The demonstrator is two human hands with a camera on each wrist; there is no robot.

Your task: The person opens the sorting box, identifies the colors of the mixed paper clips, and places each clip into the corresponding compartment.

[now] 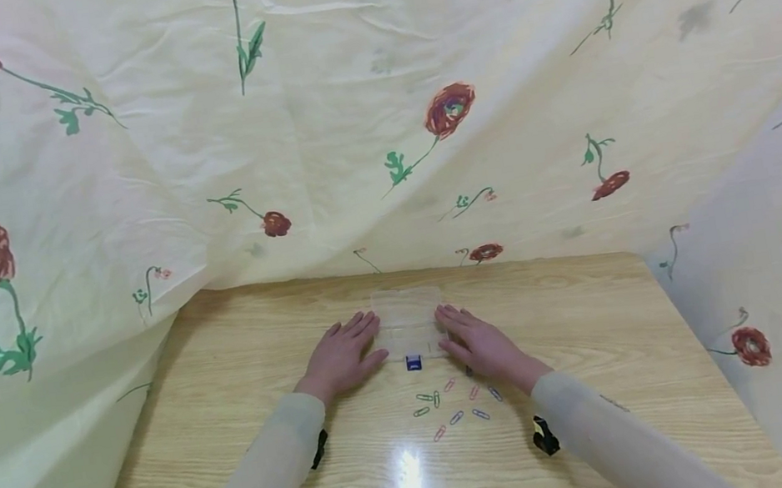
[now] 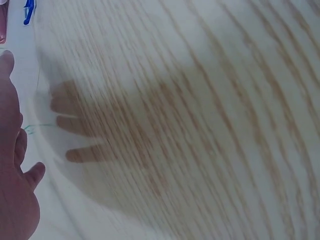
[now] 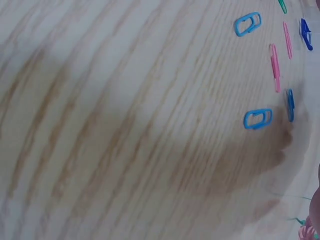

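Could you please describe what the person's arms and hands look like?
The person wears pale, off-white long sleeves reaching the wrists. The left hand and the right hand are bare, without gloves. A small black item shows beside each sleeve, though whether it is attached is unclear.

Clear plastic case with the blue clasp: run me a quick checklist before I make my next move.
1. Case between both hands: ok; left hand at its left edge, right hand at its right edge.
2. Blue clasp in sight: ok; it shows at the case's near edge.
3. Paper clips gathered together: not ok; they lie scattered on the table, nearer you than the case.
4. Clips in several colours visible: ok; green, pink and blue.
5. Case open or closed: cannot tell; the plastic is too see-through.
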